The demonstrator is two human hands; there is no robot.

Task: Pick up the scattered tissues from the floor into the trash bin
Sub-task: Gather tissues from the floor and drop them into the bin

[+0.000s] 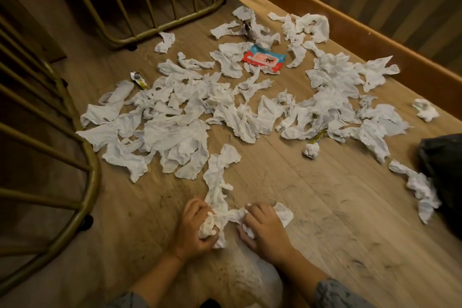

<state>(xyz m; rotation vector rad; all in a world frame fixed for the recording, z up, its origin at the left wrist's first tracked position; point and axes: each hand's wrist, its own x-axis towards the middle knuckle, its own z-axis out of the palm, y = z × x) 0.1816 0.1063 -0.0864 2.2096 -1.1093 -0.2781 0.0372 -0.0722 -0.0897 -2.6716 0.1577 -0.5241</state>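
Several crumpled white tissues [175,117] lie scattered across the wooden floor, in a wide band from left to right. My left hand [195,227] grips a bunch of tissues [207,227] low in the middle of the view, and a long twisted tissue [218,177] trails up from it along the floor. My right hand [262,225] sits just beside it, fingers curled round another crumpled tissue [283,214]. A dark bag [442,170] shows at the right edge, with a tissue [420,187] lying against it; I cannot tell whether it is the bin.
A red and blue wet-wipe packet [265,57] lies among the far tissues. A small foil wrapper [138,79] sits at the left. Brass-coloured chair frames [87,177] stand at the left and at the back [160,27]. A wooden skirting board [375,40] runs along the right wall.
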